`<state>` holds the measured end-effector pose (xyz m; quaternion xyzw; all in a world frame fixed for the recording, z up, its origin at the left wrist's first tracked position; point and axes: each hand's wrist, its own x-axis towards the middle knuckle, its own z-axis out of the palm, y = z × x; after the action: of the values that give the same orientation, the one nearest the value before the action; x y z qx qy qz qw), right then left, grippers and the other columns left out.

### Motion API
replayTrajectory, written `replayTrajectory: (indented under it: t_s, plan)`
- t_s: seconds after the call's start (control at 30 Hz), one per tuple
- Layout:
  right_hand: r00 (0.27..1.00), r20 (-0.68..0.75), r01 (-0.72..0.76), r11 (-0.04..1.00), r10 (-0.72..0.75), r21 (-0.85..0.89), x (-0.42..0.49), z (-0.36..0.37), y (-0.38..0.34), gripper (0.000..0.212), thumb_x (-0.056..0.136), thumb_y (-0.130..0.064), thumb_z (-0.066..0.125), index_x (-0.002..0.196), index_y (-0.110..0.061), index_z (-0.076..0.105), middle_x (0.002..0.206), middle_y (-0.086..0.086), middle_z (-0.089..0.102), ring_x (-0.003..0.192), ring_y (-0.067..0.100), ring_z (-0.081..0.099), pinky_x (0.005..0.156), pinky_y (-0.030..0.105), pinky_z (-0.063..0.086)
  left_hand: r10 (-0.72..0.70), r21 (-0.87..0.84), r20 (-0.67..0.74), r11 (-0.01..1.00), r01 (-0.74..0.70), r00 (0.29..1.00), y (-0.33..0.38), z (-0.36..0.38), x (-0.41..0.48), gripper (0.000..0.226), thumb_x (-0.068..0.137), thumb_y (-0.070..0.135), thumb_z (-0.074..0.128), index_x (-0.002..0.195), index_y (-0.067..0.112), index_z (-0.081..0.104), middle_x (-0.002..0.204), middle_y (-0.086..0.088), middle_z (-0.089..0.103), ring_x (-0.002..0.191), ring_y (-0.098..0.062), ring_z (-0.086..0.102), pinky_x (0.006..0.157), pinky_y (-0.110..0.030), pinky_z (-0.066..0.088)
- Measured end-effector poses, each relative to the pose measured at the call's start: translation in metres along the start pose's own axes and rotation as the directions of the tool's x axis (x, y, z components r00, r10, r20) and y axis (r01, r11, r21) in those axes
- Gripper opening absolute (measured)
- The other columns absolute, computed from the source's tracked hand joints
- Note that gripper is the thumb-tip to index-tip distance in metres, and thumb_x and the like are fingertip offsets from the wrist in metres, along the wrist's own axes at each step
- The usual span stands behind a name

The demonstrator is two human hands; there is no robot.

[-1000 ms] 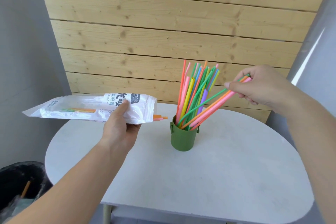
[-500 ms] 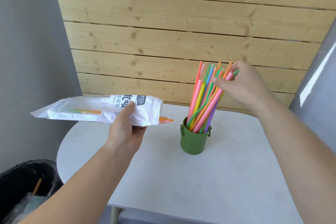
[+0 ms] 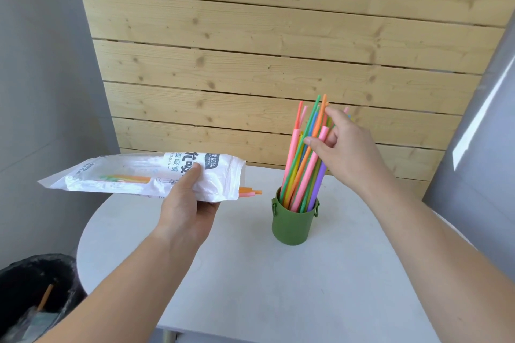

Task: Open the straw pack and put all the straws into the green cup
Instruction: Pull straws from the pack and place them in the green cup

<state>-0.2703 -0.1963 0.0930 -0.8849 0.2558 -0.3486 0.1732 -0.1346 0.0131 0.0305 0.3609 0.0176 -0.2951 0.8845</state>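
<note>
Bright, soft daylight — sharp focus, edges bowed by the wide lens.

The left forearm pointed toward one o'clock, its hand (image 3: 189, 203) gripping the straw pack (image 3: 125, 172), thumb on top. The right forearm pointed toward eleven o'clock, its hand (image 3: 348, 147) loose-fingered against the straws (image 3: 303, 175).
</note>
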Motion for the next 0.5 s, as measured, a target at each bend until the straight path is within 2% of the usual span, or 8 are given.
replayTrajectory:
  t_s: [0.1,0.17,0.23,0.37,0.5]
  plan:
    - [0.999,-0.024,0.026,1.0,-0.026,0.002,-0.004,0.003,-0.001,0.072,0.087,-0.032,0.072,0.149,-0.024,0.036,0.062,-0.007,0.057,0.069,0.018,0.058,0.069,0.032,0.046,-0.012,0.004,0.006,1.0,0.012,1.0,0.0,0.0,0.001,0.026,0.101,0.013,0.063,0.126,0.004,0.064,0.127,-0.01,0.073,0.098,-0.024,0.078,0.064,-0.036,0.064]
    - [0.998,-0.062,0.034,0.999,-0.033,0.025,-0.008,0.006,-0.002,0.075,0.086,-0.03,0.075,0.148,-0.022,0.033,0.064,-0.007,0.058,0.067,0.013,0.059,0.067,0.031,0.043,-0.018,0.0,0.016,1.0,0.018,1.0,0.0,0.0,0.002,0.031,0.101,0.013,0.063,0.13,0.002,0.062,0.128,-0.011,0.072,0.107,-0.026,0.076,0.067,-0.04,0.065]
    - [0.995,-0.087,0.047,0.999,-0.045,0.025,-0.01,0.008,-0.003,0.064,0.085,-0.028,0.076,0.138,-0.02,0.041,0.067,-0.008,0.059,0.067,0.012,0.059,0.066,0.031,0.044,-0.012,-0.004,0.019,1.0,0.012,1.0,0.0,0.001,0.001,0.032,0.101,0.013,0.064,0.131,0.003,0.062,0.129,-0.01,0.073,0.11,-0.025,0.075,0.076,-0.041,0.065]
    - [0.993,-0.099,0.06,0.998,-0.062,-0.021,-0.015,0.012,-0.002,0.031,0.084,-0.033,0.076,0.102,-0.021,0.053,0.069,-0.007,0.061,0.066,0.016,0.059,0.063,0.031,0.045,0.013,-0.002,0.023,1.0,-0.013,1.0,0.0,0.0,0.001,0.033,0.1,0.013,0.065,0.132,0.005,0.063,0.129,-0.008,0.074,0.113,-0.024,0.074,0.096,-0.045,0.059]
    - [0.996,-0.053,0.077,0.996,-0.078,-0.035,-0.021,0.018,0.001,0.024,0.086,-0.035,0.074,0.097,-0.021,0.059,0.07,-0.008,0.063,0.067,0.017,0.058,0.065,0.033,0.049,0.022,-0.019,0.018,1.0,-0.021,1.0,0.001,0.002,-0.002,0.029,0.1,0.013,0.064,0.128,0.006,0.065,0.128,-0.009,0.074,0.113,-0.024,0.074,0.1,-0.047,0.057]
